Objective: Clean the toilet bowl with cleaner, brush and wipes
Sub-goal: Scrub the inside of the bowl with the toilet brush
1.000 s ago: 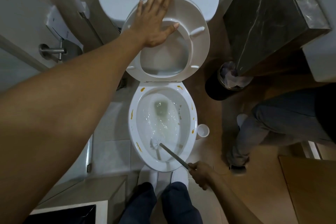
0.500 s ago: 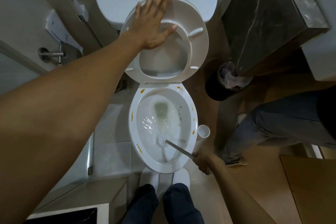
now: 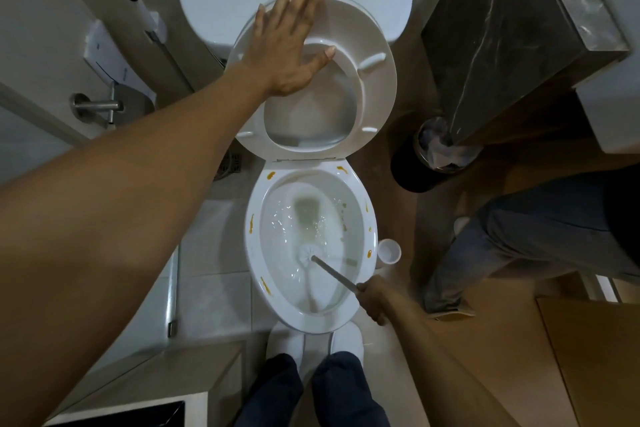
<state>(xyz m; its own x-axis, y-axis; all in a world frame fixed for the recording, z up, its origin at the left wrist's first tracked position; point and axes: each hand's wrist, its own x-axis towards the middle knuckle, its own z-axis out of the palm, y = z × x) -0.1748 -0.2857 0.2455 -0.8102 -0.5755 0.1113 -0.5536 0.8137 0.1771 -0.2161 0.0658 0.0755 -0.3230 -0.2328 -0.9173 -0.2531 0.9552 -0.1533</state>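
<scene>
brush (image 3: 307, 254) handle end hidden inside right hand's (image 3: 372, 298) fist.

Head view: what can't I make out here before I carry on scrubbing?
- Brush handle end: wrapped inside the right hand.
- Bowl drain: under murky water.
- Seat left side: covered by the left hand.
- Floor left of the toilet: blocked by the left forearm.
- Bin: partly behind the dark marble counter.
- Cleaner bottle and wipes: not visible.
</scene>
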